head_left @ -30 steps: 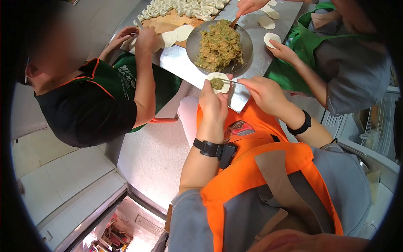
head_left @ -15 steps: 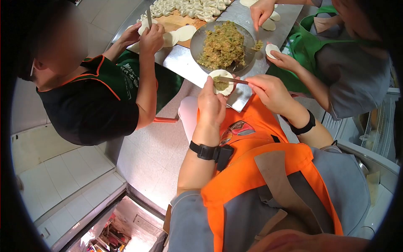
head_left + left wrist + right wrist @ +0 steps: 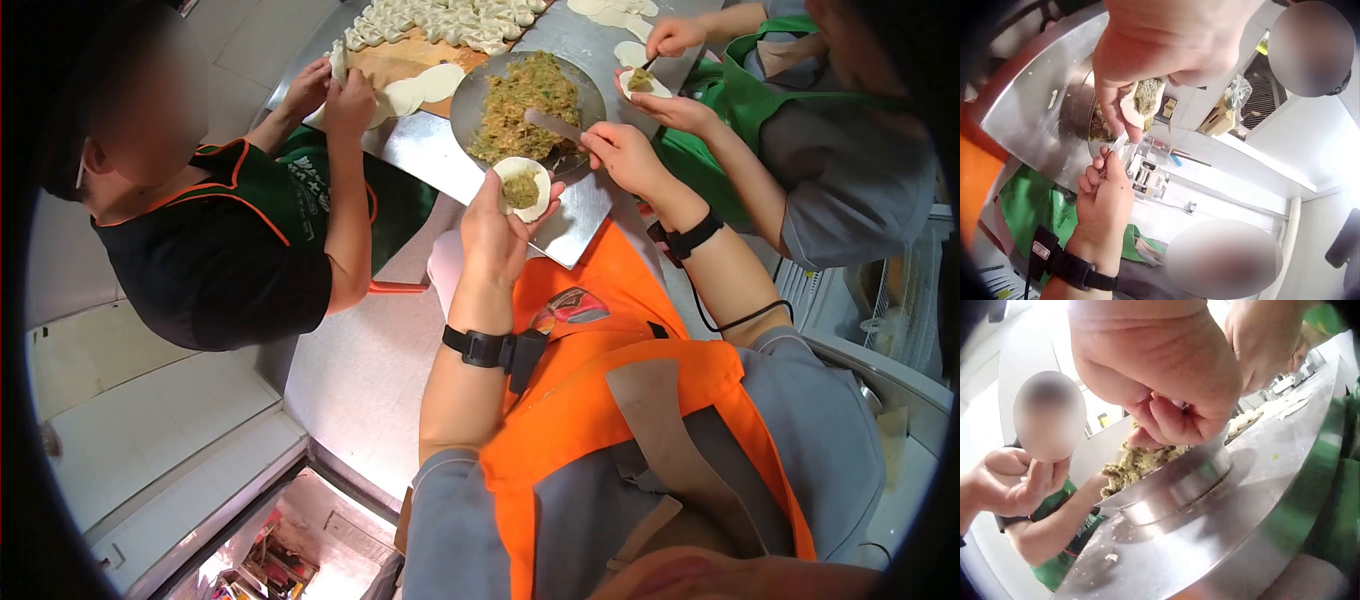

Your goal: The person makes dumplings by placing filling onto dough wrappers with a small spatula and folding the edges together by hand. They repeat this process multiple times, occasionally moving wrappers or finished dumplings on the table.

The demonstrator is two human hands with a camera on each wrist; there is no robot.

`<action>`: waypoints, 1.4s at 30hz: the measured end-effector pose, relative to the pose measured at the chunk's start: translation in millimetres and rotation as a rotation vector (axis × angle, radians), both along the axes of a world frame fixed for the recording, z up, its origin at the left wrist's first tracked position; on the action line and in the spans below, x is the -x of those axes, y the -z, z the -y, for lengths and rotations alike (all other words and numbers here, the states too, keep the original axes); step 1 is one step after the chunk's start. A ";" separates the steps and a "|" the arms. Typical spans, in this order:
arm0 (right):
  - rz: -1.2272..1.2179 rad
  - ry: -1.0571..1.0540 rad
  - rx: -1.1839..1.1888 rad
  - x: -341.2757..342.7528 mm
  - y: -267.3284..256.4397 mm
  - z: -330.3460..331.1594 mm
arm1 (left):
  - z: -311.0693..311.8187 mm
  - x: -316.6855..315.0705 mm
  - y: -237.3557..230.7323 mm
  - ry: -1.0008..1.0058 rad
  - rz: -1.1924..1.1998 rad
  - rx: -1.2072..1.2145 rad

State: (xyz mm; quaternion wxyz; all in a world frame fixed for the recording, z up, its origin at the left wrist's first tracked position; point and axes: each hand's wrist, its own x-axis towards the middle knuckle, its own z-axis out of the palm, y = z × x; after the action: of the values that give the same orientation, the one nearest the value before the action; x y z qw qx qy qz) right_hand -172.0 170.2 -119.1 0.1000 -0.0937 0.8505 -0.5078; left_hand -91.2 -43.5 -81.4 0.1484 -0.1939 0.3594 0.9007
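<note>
In the head view my left hand (image 3: 488,235) holds a round dumpling wrapper (image 3: 541,190), thumb at its edge and fingers beneath. A mound of greenish minced filling (image 3: 520,187) sits in the middle of the wrapper. The left wrist view shows the same wrapper (image 3: 1130,110) bent into a shallow cup in that hand. My right hand (image 3: 632,160) grips a flat-bladed spreader (image 3: 552,124), its blade over the heaped filling (image 3: 515,95) in a wide metal bowl (image 3: 592,98). In the right wrist view the right hand (image 3: 1166,387) hides the spreader.
Several folded dumplings (image 3: 440,22) fill a wooden board (image 3: 385,62) at the back. Flat wrappers (image 3: 440,82) lie along its near edge. A person in a dark green apron works on the left; another, in bright green, holds a filled wrapper (image 3: 645,84) on the right. All share the metal table (image 3: 425,150).
My right hand has moved the spreader off the wrapper and up to the bowl. The left hand still holds the filled wrapper. The person at right has brought filling onto their wrapper.
</note>
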 end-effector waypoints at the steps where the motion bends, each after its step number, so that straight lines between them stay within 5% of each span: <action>1: 0.039 0.019 0.007 -3.1 -4.0 -1.3 | 0.8 -0.9 -1.7 -0.022 0.002 -0.022; 5: 0.026 -0.019 0.074 -40.5 -32.0 -9.7 | 1.6 -4.8 -1.4 -0.069 -0.035 -0.064; 11: -0.582 -0.170 -0.063 -77.9 -59.2 18.2 | -26.8 -15.1 0.0 -0.099 -0.019 -0.070; 15: -0.491 -0.212 0.072 -77.7 -66.0 15.0 | -34.2 -27.8 -17.9 0.011 -0.144 0.287; 23: -0.156 -0.078 0.243 -83.9 -88.9 21.1 | -40.6 -48.5 -36.3 0.056 -0.488 0.540; 28: 0.118 -0.076 0.611 -89.9 -97.4 21.6 | -44.1 -61.2 -51.0 -0.016 -0.525 0.736; 29: 0.153 -0.083 0.676 -89.8 -100.5 22.0 | -46.4 -64.3 -59.0 -0.043 -0.484 0.607; 32: 0.167 -0.149 0.644 -89.8 -98.9 18.3 | -47.6 -69.0 -73.3 -0.082 -0.451 0.353; 35: 0.222 -0.122 0.697 -94.9 -105.1 21.5 | -49.5 -69.4 -74.8 -0.115 -0.496 0.445; 42: -0.184 -0.068 0.399 -105.8 -116.3 25.2 | -40.7 -59.5 -63.0 -0.236 -0.860 1.038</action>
State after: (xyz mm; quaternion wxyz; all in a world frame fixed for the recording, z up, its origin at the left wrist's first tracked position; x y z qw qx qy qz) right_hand -66.2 145.0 -2.8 0.0185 -0.1864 0.7350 -0.6517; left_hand -31.7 -2.8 -18.4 -0.2189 0.0970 0.7481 0.6189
